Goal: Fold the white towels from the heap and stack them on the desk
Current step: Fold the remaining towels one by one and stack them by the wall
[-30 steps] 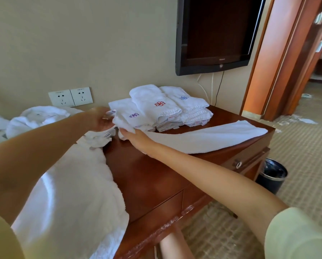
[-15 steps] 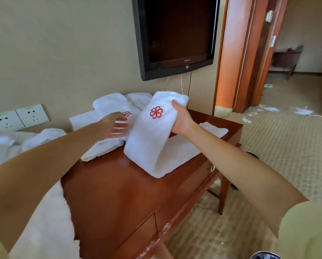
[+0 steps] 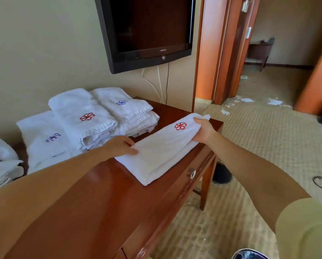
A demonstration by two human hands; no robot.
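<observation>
Wooden desk (image 3: pixel 104 202) against a beige wall, below a wall-mounted television (image 3: pixel 147 28). Half a second before, the towel (image 3: pixel 162 154) hung raised from the right hand (image 3: pixel 204 132), with the left hand (image 3: pixel 119 146) apart from it. Now the towel lies doubled along the desk's right front edge. The right hand pinches its far end, thumb on top and fingers curled beneath. The left hand rests with nearly straight fingers on the near-left edge, apparently pressing the fold flat. This fold is judged to be laid down, leaving a further fold or the transfer to the folded stack (image 3: pixel 89 118) just behind. The unfolded heap (image 3: pixel 1 156) lies at far left.

Markings: a red flower emblem (image 3: pixel 180 126) sits on the held towel. The stack carries a second red emblem (image 3: pixel 87 116) and two blue emblems (image 3: pixel 122 102). The small lettering on the television's bezel is too small to read.
</observation>
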